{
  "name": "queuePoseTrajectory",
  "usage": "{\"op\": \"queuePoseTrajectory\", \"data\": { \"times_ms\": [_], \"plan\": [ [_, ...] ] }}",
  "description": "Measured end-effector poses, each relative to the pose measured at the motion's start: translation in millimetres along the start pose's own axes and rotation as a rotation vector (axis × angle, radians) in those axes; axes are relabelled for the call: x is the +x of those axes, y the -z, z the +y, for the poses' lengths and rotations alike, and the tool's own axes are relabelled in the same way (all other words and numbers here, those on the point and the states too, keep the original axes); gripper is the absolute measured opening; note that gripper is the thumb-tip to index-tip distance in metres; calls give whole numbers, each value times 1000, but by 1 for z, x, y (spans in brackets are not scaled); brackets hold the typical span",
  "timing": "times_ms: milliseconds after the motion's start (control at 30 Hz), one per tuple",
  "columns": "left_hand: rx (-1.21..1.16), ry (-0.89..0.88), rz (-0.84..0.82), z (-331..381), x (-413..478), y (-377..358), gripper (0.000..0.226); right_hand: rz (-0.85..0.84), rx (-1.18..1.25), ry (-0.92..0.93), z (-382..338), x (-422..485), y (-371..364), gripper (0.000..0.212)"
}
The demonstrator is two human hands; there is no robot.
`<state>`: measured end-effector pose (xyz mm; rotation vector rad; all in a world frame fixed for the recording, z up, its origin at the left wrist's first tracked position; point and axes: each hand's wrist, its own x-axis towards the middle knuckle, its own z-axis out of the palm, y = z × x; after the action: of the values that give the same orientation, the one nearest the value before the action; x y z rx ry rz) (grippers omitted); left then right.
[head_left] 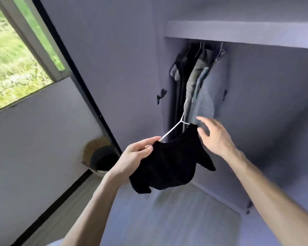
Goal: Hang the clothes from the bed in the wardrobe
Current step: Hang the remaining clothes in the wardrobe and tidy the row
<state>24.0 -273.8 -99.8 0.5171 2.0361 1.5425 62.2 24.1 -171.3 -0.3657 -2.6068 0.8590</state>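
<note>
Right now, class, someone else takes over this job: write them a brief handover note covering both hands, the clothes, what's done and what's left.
Left hand pinches the white hanger by one arm. Right hand is open beside the black top.
The black top is on the hanger, held before the open wardrobe.
Done: several hanging garments are inside.
To do: hook this hanger up beside them. The bed is out of view.

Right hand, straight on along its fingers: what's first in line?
Probably the pale grey-blue hanging garment in the wardrobe, just past the open right hand; depth unclear in this single view.
</note>
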Motion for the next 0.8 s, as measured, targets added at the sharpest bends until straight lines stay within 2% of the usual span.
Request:
{"op": "queuePoseTrajectory", "data": {
  "times_ms": [200, 400, 633, 800],
  "plan": [
    [119, -127, -12, 1, 84, -31, 32, 203, -105, -154, 0, 10, 62, 42],
    [156, -154, -57, 10, 145, -79, 35, 436, -292, -134, 2, 29, 114, 39],
    [95, -154, -62, 41, 221, -144, 37, 459, -740, -103, 25, 100, 176, 56],
    [46, -184, -39, 60, 270, -178, 38, 534, -860, -102, 46, 154, 211, 60]
  ]
}}
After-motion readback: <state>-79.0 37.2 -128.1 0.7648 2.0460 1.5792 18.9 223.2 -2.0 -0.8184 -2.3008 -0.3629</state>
